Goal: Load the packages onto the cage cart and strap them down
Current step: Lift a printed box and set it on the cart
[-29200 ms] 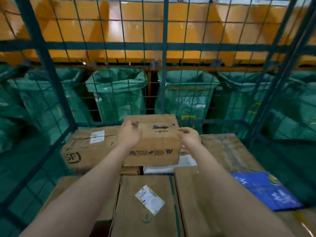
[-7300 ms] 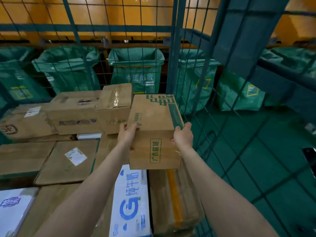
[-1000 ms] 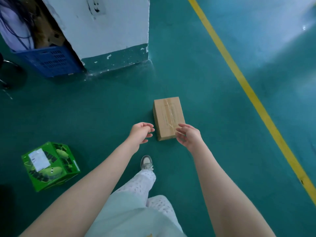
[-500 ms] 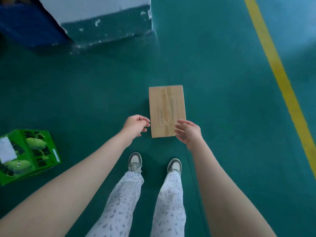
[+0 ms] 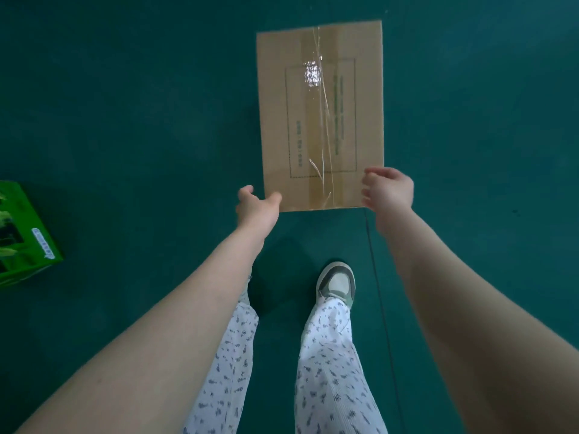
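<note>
Brown cardboard fills the upper centre of the frame: a flat rectangular package (image 5: 319,114) lies with its long sides running up and down the picture, seen from straight above against a dark green floor (image 5: 125,104). A strip of clear tape (image 5: 316,89) runs lengthwise along its top and catches a glare near the far end. A dashed printed outline and lines of green and dark text mark the top face, too blurred to read.

A person bends over the package with both bare arms stretched forward. The left hand (image 5: 258,206) is at the near left corner, fingers spread loosely and the thumb (image 5: 274,198) against the package's edge, not wrapped around it. The right hand (image 5: 388,189) is at the near right corner, its fingers curled and overlapping the cardboard; whether they actually grip the corner cannot be told from this angle.

Below the package, at lower centre, stand the person's legs in white patterned trousers (image 5: 329,355), with one grey and white shoe (image 5: 336,281) showing on the floor. A thin dark seam (image 5: 380,308) runs down the floor just right of that shoe. At the left edge of the frame, well apart from the package, sits a bright green printed carton (image 5: 22,236), partly cut off.
</note>
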`<state>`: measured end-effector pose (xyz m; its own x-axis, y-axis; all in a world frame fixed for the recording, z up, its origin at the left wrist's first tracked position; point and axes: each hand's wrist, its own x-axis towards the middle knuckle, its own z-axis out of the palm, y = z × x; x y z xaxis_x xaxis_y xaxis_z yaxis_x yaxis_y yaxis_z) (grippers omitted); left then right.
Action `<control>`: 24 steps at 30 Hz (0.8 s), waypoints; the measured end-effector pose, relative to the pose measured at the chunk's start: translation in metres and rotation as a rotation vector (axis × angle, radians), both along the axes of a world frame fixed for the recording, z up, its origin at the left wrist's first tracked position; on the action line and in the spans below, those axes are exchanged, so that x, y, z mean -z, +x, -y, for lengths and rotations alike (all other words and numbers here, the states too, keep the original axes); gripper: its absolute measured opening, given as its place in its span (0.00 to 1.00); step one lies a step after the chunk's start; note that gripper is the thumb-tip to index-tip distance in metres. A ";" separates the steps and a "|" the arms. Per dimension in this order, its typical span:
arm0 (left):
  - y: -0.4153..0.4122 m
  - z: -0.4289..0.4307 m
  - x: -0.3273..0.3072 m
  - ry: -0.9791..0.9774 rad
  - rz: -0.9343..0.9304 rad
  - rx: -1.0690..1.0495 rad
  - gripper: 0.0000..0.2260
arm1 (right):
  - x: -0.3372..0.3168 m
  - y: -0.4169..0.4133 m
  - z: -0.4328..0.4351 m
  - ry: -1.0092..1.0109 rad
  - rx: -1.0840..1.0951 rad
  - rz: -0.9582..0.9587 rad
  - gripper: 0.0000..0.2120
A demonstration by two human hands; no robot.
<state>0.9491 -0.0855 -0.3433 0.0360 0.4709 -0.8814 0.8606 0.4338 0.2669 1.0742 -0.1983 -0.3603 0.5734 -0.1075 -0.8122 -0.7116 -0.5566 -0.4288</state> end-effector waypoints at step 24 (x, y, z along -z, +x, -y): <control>0.033 -0.076 -0.105 0.313 0.315 -0.283 0.24 | -0.113 0.013 -0.077 0.147 -0.147 0.122 0.18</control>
